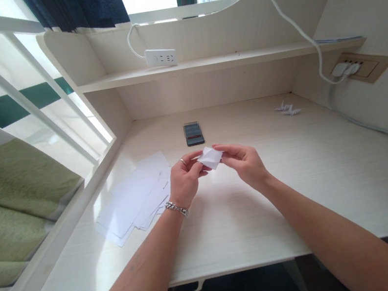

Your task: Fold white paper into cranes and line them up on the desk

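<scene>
A small folded piece of white paper is held above the middle of the pale desk, its top a diamond shape with creases. My left hand grips its left corner between thumb and fingers; a ring and a chain bracelet show on this side. The right corner is pinched by my right hand, thumb in front and fingers behind. Just beyond the hands lies a dark phone flat on the desk.
Loose white sheets overlap on the left of the desk. Small folded paper figures sit at the back right. A power strip rests on the shelf, and a white cable hangs at the right.
</scene>
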`<state>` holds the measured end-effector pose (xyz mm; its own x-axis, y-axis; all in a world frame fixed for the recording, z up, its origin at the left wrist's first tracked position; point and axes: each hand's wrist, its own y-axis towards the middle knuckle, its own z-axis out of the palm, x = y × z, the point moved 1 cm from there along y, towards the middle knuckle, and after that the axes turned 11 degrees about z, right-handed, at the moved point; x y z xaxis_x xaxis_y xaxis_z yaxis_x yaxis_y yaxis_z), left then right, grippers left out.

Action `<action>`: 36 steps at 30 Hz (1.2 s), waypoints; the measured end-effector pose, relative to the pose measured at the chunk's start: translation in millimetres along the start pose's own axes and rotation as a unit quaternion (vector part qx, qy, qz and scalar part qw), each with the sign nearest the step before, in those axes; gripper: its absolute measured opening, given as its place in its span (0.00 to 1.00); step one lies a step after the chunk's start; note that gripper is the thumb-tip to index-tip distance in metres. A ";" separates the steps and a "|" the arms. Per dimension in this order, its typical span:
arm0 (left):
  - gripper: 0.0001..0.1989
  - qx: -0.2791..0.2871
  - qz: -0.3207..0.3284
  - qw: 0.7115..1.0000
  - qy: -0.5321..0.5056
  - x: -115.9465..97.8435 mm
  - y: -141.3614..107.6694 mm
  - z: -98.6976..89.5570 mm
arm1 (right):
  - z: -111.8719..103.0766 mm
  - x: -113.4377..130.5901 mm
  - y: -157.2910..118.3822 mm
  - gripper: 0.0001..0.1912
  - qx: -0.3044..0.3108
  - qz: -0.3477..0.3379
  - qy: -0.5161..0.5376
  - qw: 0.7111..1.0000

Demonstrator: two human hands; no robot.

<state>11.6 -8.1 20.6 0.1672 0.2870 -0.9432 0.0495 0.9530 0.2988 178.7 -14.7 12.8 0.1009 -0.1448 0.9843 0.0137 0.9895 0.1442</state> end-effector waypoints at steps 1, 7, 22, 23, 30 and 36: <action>0.17 0.001 0.003 1.000 -0.001 0.2 0.1 -0.4 | -0.1 0.4 1.0 0.14 -0.008 0.021 0.015 1.000; 0.10 0.021 0.003 1.000 0.005 0.0 -0.9 -0.7 | -2.7 0.8 4.6 0.17 -0.026 0.096 0.015 0.995; 0.16 0.101 0.056 0.992 0.045 7.9 -2.3 -2.5 | 0.1 0.8 2.4 0.18 0.059 0.165 0.017 0.984; 0.13 0.107 0.061 0.991 0.056 7.4 -2.5 -2.2 | -0.3 0.2 2.7 0.18 0.062 0.162 0.018 0.985; 0.11 0.075 0.066 0.992 0.082 9.8 -1.6 -4.8 | -1.2 0.4 2.5 0.19 0.090 0.178 0.069 0.977; 0.10 0.033 0.061 0.995 0.073 10.0 -3.4 -1.3 | -2.4 0.0 2.2 0.17 0.095 0.184 0.072 0.976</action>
<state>11.8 -8.4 9.9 0.0308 0.4149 -0.9093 0.1021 0.9037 0.4158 181.1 -12.5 12.9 0.2026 0.2345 0.9508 -0.2321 0.9547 -0.1860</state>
